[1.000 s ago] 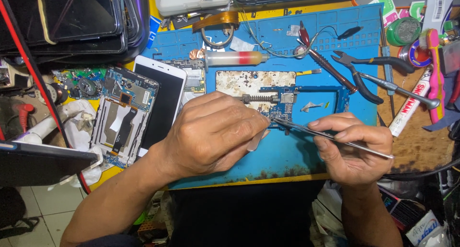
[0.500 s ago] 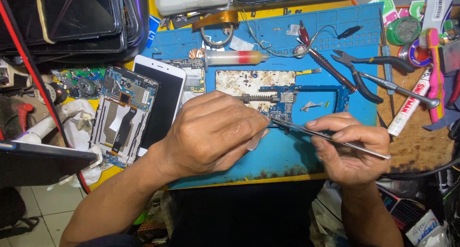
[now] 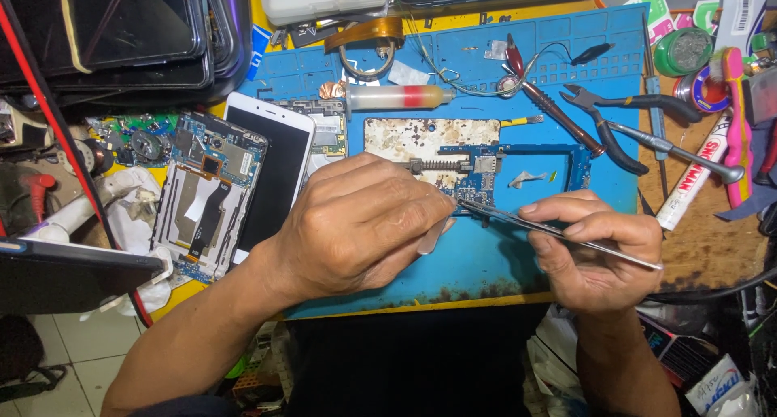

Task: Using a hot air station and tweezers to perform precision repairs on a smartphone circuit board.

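My right hand (image 3: 595, 251) pinches metal tweezers (image 3: 558, 232), whose tips reach left onto a blue phone circuit board (image 3: 518, 168). The board sits clamped in a worn metal holder (image 3: 429, 138) on the blue work mat (image 3: 486, 263). My left hand (image 3: 364, 227) lies knuckles-up over the board's lower left corner, fingertips beside the tweezer tips; whether it grips anything under the fingers is hidden.
An opened phone frame (image 3: 206, 194) and a white phone face-up (image 3: 275, 170) lie at the left. A syringe of paste (image 3: 396, 97), black pliers (image 3: 623, 117), a screwdriver (image 3: 554, 117) and a pink toothbrush (image 3: 738, 134) lie behind and to the right. Dark screens (image 3: 113, 28) are stacked at top left.
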